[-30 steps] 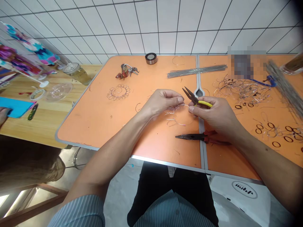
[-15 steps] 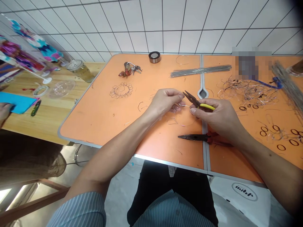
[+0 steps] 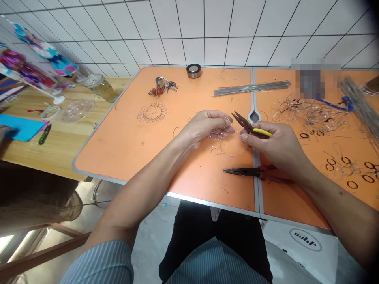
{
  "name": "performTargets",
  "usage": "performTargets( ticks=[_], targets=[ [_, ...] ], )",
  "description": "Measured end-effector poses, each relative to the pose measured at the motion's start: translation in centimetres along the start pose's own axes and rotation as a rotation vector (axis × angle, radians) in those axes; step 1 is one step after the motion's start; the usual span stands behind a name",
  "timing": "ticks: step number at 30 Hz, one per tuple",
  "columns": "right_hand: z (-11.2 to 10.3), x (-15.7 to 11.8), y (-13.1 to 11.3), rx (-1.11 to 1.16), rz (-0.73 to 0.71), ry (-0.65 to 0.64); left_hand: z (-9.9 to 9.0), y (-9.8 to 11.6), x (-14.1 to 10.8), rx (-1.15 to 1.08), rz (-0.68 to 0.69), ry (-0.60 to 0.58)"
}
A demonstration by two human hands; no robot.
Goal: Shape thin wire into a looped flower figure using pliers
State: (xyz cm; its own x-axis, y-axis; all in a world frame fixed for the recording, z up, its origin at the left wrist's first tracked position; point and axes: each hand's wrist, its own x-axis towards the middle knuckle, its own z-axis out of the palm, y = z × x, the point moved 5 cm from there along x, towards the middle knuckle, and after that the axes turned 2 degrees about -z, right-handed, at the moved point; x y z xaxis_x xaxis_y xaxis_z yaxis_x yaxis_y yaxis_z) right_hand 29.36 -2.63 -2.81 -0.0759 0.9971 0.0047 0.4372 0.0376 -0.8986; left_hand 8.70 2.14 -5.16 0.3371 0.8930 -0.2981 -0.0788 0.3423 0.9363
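The person's left hand (image 3: 201, 128) pinches a thin, looped wire (image 3: 229, 148) between thumb and fingertips, a little above the orange worktop (image 3: 118, 157); the loop hangs in front of the hand, its lower curve close to the surface; the right hand (image 3: 275, 146) closes around yellow-handled pliers (image 3: 262, 132), with the dark jaws standing open and pointing up and left, just beside the wire and the left fingertips; below that hand, red-handled needle-nose pliers (image 3: 245, 170) lie flat across the worktop's central metal seam (image 3: 257, 189).

Left of the hands lies a flower-shaped wire coil (image 3: 152, 112); beyond it are a bunch of keys (image 3: 162, 86) and a roll of tape (image 3: 194, 71); a bundle of straight steel rods (image 3: 251, 88) lies along the far edge; to the right sit a tangled pile of wire (image 3: 310, 116) and scattered dark rings (image 3: 345, 161).

On the neighbouring wooden table (image 3: 59, 157), another person's hand (image 3: 6, 134) rests on blue paper (image 3: 22, 128); down by the floor, a white bag (image 3: 299, 252) carries a dark oval logo (image 3: 305, 240), its lettering upside down and not clearly legible.
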Motion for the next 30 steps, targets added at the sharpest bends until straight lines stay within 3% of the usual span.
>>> performTargets(
  ticks=[11, 17, 24, 30],
  targets=[
    [-0.2, 0.1, -0.1, -0.073, -0.034, 0.029, 0.1, -0.7, 0.4, -0.093, -0.094, -0.119],
    [-0.4, 0.3, 0.2, -0.056, -0.046, 0.053, 0.1, -0.7, 0.3, -0.104, -0.091, -0.123],
    [0.0, 0.2, 0.0, -0.025, -0.073, 0.000, 0.3, -0.4, 0.4, -0.007, -0.038, -0.092],
    [0.1, 0.1, -0.5, -0.145, -0.134, -0.026, 1.2, 0.5, -0.6, 0.179, 0.070, -0.032]
  ],
)
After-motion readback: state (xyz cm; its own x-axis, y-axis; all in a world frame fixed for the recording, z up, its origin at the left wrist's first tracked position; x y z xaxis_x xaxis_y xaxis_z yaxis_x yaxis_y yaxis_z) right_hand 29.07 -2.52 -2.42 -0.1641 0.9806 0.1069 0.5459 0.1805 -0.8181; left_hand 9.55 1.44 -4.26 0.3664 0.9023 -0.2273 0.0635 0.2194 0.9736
